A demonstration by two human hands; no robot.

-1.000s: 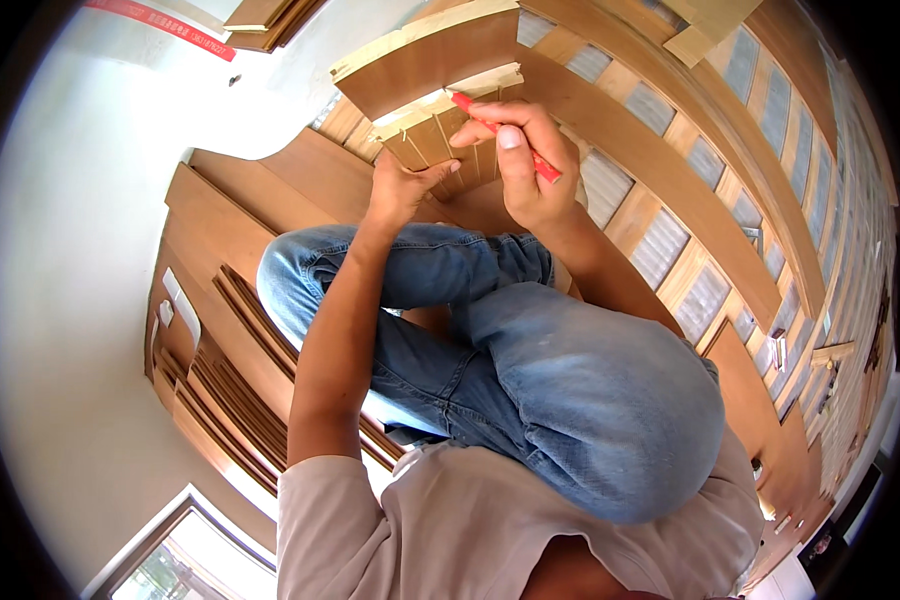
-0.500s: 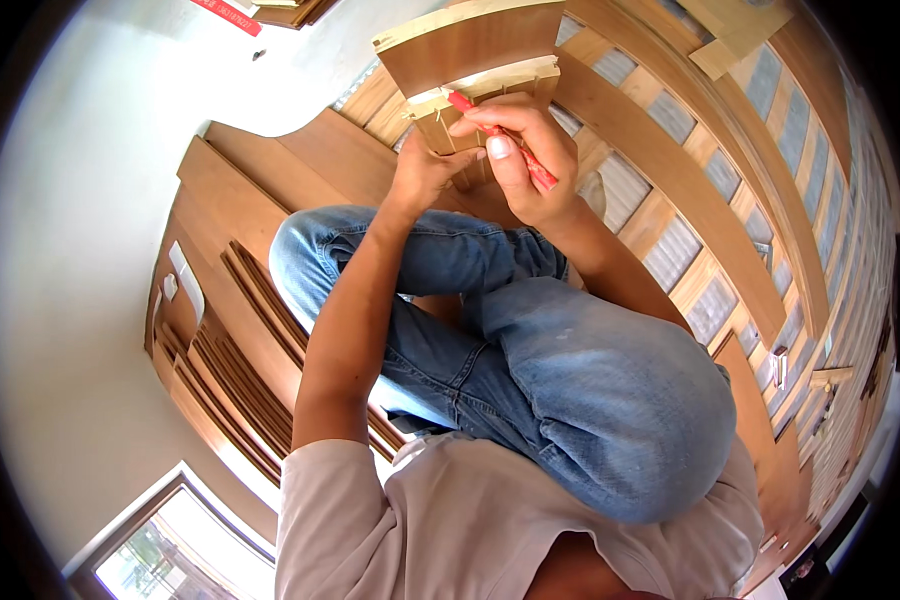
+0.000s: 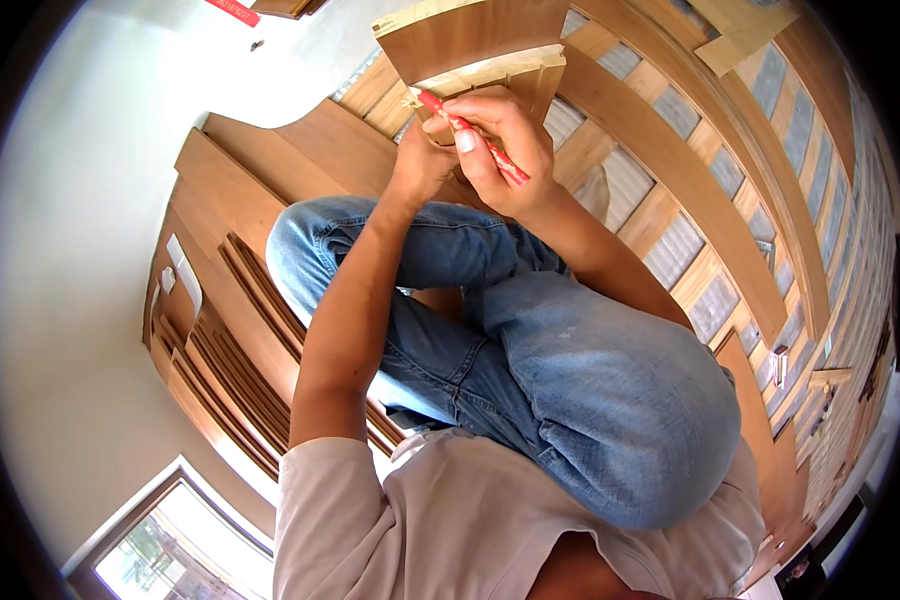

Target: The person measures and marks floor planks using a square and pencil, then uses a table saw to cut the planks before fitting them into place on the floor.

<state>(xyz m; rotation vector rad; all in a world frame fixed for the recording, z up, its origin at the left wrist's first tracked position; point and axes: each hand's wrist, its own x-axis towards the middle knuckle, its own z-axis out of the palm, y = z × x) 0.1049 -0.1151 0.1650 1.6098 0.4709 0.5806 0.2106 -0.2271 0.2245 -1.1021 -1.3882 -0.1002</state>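
Observation:
In my right hand point(image 3: 505, 145) is a slim red pencil point(image 3: 510, 168), pinched between thumb and fingers. Its tip rests by the left end of the pale cut edge of a short brown wooden board point(image 3: 547, 85). Around the left side of that board my left hand point(image 3: 425, 168) is closed; its thumb and fingertips are partly hidden behind the right hand. Just beyond lies another brown wooden board point(image 3: 475, 45) with a pale tongue edge along its far side. My right hand covers much of the nearer board.
Wooden joists point(image 3: 660, 150) with silvery sheeting between them stretch to the right. Laid floorboards point(image 3: 235, 185) lie to the left, with stacked planks point(image 3: 235, 385) on them. A white wall point(image 3: 80, 300) bounds the left side, and a window point(image 3: 185, 545) shows at lower left.
My right hand has moved left with the pencil, from farther along the board's edge to near its left end. It now hides my left thumb. The left hand stays on the board.

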